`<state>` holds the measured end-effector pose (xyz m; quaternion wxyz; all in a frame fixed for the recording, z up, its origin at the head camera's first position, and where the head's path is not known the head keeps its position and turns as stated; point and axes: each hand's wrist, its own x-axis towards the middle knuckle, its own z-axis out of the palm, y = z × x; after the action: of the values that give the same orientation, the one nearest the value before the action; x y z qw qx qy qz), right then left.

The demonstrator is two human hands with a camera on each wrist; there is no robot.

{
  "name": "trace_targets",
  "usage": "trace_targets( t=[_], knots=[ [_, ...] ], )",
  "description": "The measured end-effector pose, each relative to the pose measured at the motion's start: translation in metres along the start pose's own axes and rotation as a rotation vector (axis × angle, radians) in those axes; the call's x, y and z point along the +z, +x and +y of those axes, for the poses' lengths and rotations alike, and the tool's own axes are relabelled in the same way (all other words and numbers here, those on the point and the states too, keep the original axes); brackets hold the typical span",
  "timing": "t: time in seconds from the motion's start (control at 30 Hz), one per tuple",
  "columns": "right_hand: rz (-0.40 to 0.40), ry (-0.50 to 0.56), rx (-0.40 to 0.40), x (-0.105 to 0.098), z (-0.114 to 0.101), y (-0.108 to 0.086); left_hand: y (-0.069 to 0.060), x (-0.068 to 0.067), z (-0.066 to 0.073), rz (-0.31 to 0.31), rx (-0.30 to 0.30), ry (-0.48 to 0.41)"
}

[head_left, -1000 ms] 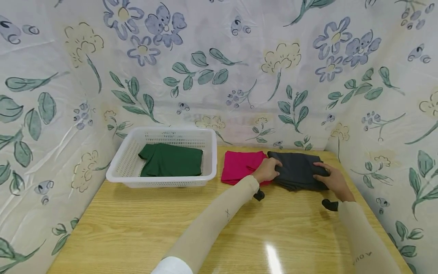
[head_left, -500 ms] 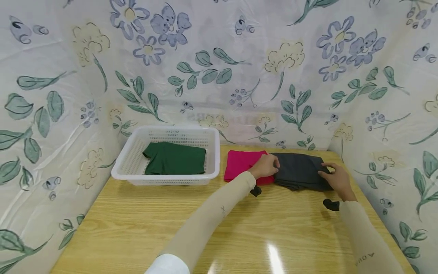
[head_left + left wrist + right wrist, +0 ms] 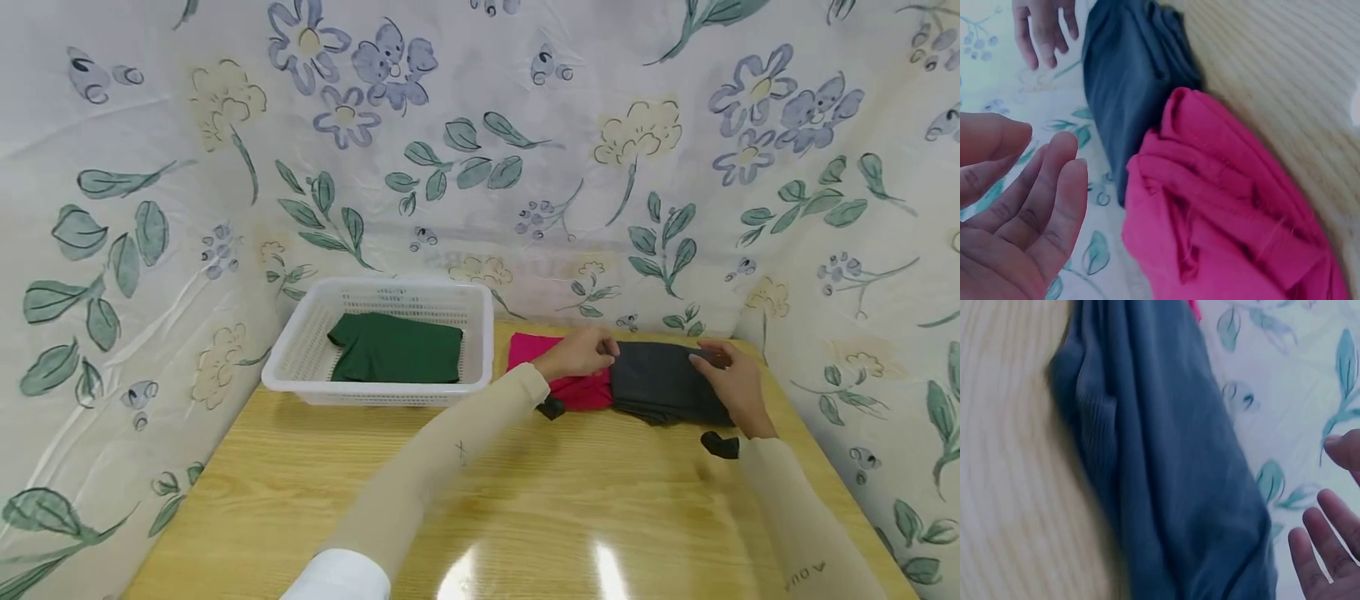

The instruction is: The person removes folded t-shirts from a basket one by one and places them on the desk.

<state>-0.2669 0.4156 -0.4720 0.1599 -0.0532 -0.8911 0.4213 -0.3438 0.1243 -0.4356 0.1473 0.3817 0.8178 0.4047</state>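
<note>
The wood-grained tabletop (image 3: 555, 492) is enclosed at the back and on both sides by creased white sheeting (image 3: 450, 221), printed with green leaves (image 3: 507, 172), bluish blossoms (image 3: 409, 60) and cream flowers (image 3: 637, 133). Light is reflected in two bright patches (image 3: 609, 571) on the wood's glossy near part.

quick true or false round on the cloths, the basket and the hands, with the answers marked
1. The green cloth lies in the white basket. True.
2. The dark cloth and the pink cloth lie side by side on the table. True.
3. In the head view, the basket is right of both. False: it is left of both.
4. The left hand and the right hand hold nothing. True.
5. Two cloths show inside the basket. False: only the green one does.
</note>
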Motion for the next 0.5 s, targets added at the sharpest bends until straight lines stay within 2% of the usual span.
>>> trace_targets(
  t=[0.17, 0.27, 0.5],
  knots=[
    [-0.048, 0.091, -0.056, 0.009, -0.016, 0.003, -0.007, -0.015, 0.001, -0.03, 0.048, 0.023],
    [-0.095, 0.132, -0.082, 0.015, -0.026, 0.006, -0.013, -0.025, 0.0, -0.035, 0.052, 0.034],
    [-0.208, 0.174, -0.084, 0.031, -0.047, 0.01, -0.031, -0.044, -0.01, 0.03, 0.038, 0.073]
  ],
)
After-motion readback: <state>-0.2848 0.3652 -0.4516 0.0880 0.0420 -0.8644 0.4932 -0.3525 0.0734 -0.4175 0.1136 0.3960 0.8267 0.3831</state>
